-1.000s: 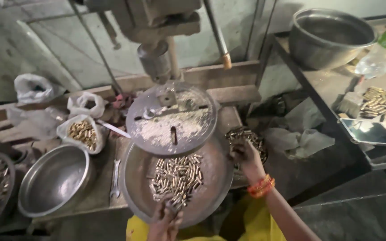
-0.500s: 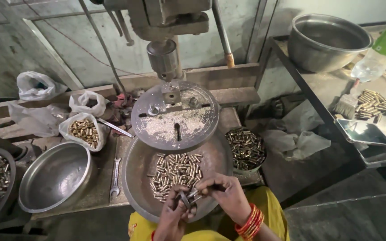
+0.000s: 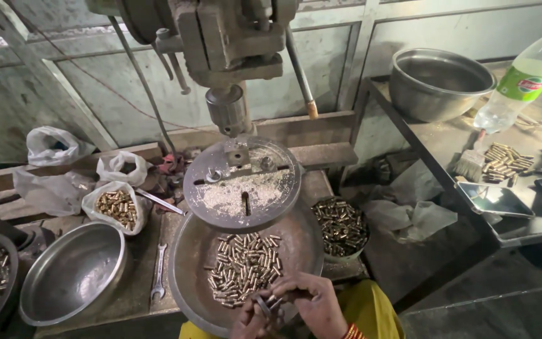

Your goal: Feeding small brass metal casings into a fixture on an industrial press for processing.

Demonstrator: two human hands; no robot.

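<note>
A worn wooden workbench (image 3: 139, 282) sits against a grimy panelled wall, with a drill press above it. At the bottom edge, the right hand (image 3: 315, 304) and the left hand (image 3: 252, 320) meet over the near rim of a wide metal pan (image 3: 189, 276). The fingers of both are curled together around a few small brass pieces (image 3: 268, 304), pinched between them; how many cannot be told. Just beyond the fingertips, a loose heap of brass cylinders (image 3: 243, 270) lies in the pan. Past that heap, the round drill table (image 3: 243, 188) carries pale shavings, under the chuck (image 3: 227, 110). To the right of the hands stands a small bowl of brass parts (image 3: 340, 226). To their left lie a spanner (image 3: 158, 279) and an empty steel bowl (image 3: 73, 273), with a plastic bag of brass pieces (image 3: 115, 207) farther off.
</note>
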